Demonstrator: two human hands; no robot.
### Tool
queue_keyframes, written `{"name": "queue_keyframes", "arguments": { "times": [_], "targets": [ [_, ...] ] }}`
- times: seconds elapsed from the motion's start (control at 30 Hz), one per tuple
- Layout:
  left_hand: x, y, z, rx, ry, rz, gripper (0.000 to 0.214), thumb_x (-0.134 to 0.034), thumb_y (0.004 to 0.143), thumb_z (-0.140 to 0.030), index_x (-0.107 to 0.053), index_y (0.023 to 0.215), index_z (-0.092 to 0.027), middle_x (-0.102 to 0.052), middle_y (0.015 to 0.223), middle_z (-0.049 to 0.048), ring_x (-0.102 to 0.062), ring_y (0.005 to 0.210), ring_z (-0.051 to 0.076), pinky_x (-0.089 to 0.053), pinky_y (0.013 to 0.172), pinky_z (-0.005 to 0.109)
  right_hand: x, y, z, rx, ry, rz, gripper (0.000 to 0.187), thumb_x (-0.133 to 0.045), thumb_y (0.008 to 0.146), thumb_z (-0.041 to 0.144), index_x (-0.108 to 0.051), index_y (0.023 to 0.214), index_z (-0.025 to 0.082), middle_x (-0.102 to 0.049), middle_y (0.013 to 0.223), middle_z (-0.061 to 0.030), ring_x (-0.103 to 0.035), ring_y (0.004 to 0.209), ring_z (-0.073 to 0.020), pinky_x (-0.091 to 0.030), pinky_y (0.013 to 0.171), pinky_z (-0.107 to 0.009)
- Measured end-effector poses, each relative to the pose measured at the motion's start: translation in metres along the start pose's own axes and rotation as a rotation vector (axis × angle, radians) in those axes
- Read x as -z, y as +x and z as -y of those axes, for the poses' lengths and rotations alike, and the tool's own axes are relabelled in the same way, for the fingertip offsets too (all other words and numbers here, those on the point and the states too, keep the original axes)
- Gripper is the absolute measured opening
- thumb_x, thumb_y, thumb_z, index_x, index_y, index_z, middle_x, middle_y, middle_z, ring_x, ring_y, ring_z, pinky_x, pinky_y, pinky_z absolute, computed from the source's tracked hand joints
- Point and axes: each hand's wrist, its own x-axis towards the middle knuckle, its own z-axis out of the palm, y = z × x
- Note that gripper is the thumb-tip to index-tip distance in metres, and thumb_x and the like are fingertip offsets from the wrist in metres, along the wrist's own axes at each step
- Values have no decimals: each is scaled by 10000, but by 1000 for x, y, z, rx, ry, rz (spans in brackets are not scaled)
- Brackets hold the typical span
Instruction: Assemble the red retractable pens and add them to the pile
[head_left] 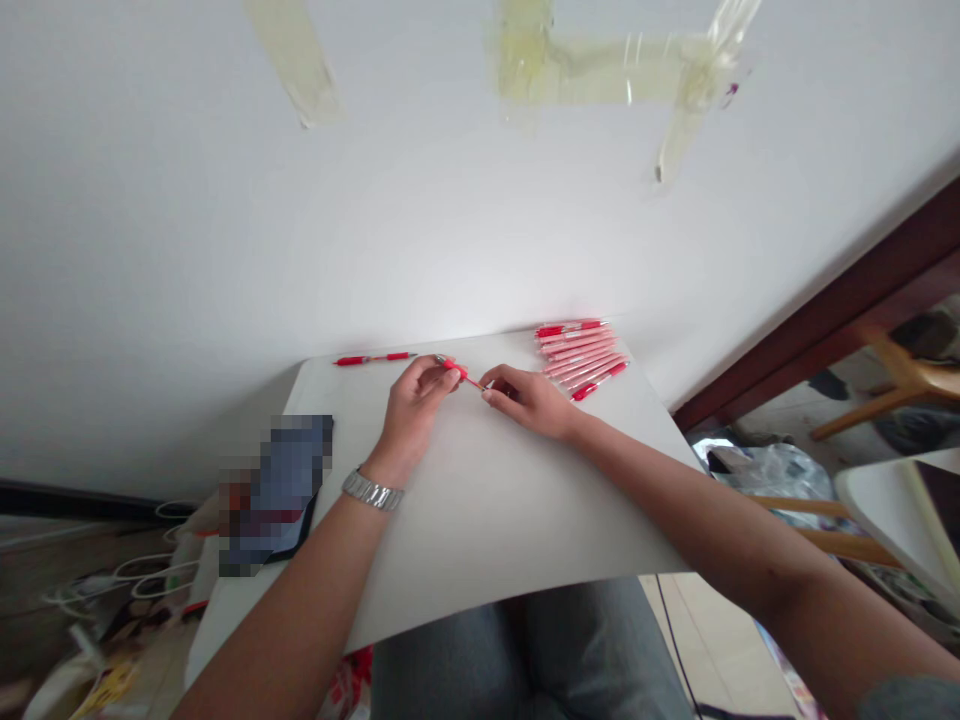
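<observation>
A red pen [455, 369] spans the gap between my two hands above the table's far half. My left hand [416, 390], with a metal watch on the wrist, pinches its red upper part between thumb and fingers. Toward the right, a thin reddish length of the pen runs to my right hand [529, 398], whose thumb and forefinger close on its end. That end is mostly hidden by the fingertips. Left of my hands, another red pen [375, 358] lies near the wall. A row of several pens in clear wrapping [577, 350] lies to the right.
The white table [480, 520] meets a wall with yellowed tape [630, 70]. A pixelated phone-like object [285, 490] lies at the left edge. White cables [142, 575] are on the floor to the left. At right stand wooden furniture legs [862, 400] and a plastic bag [795, 470].
</observation>
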Motion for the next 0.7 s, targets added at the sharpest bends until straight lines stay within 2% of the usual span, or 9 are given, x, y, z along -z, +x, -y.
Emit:
{"name": "queue_keyframes", "arguments": {
  "times": [0.17,0.3,0.4,0.5,0.57,0.7],
  "targets": [
    [0,-1,1,27,-23,21,344,-912,836,-415,-730,1028,-196,-785,1055,70,-731,1019,201,-553,969,348,-2,1,-3,23,-68,-12,354,-569,1062,502,-665,1224,203,-683,864,-8,-600,753,-156,-448,741,-276],
    [0,-3,-1,41,-12,53,343,-916,838,-426,-742,1019,-192,-795,1015,76,-738,1007,212,-549,968,360,-4,2,-6,66,-79,-21,316,-509,1094,457,-678,1132,192,-703,926,-42,-623,814,-170,-447,770,-284],
    [1,-4,-1,49,-31,55,402,-887,869,-451,-768,1149,-188,-800,1060,90,-738,1019,216,-557,1004,385,-4,3,-6,73,-62,-22,344,-460,1114,455,-675,1055,192,-698,910,-46,-617,807,-172,-445,770,-287],
    [1,-5,0,58,-62,55,528,-827,920,-502,-746,1343,-196,-795,1105,95,-730,1034,211,-557,1048,408,-4,3,-6,46,-35,-10,394,-427,1126,478,-690,1072,190,-704,902,-43,-616,788,-170,-447,771,-290],
    [1,-5,2,54,-80,57,551,-794,945,-522,-733,1395,-210,-790,1097,86,-720,1016,199,-560,1048,407,-3,2,-6,33,-11,7,425,-407,1134,492,-706,1095,191,-713,918,-40,-615,783,-165,-449,780,-289],
    [-1,-5,3,53,-118,66,458,-790,951,-509,-794,1292,-203,-786,1091,90,-713,1030,196,-556,1061,395,-2,1,-8,1,14,28,468,-393,1137,525,-725,1109,196,-700,891,-24,-596,763,-158,-445,772,-285]
  ]
}}
